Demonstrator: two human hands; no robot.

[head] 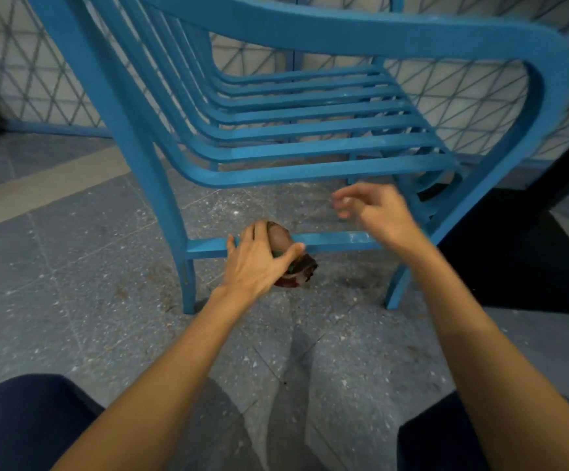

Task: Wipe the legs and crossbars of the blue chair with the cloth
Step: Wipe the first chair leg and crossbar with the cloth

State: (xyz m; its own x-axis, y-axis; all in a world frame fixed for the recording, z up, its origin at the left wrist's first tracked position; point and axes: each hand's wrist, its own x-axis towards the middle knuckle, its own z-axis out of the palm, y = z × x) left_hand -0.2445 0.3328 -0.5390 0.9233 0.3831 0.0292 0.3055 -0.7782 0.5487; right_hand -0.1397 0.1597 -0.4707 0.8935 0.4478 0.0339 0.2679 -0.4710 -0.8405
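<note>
Left hand (259,263) grips a bunched reddish-brown cloth (298,268) w/ fingers & thumb curled round it, pressing it onto the low front crossbar (339,240) of the blue chair (310,39), approx mid-bar. Right hand (374,209) hangs just above the bar's right part, blurred, fingers loosely bent, holding nothing. Chair stands on a grey speckled floor (72,266), wall (38,79) w/ triangle pattern behind

Speckled grey-blue floor tiles (72,266) fill six o'clock, crossed by a pale beige band (38,188) at nine. A pale wall (21,62) with triangular lines spans twelve. A black block (531,260) (unidentifiable) sits at three.
</note>
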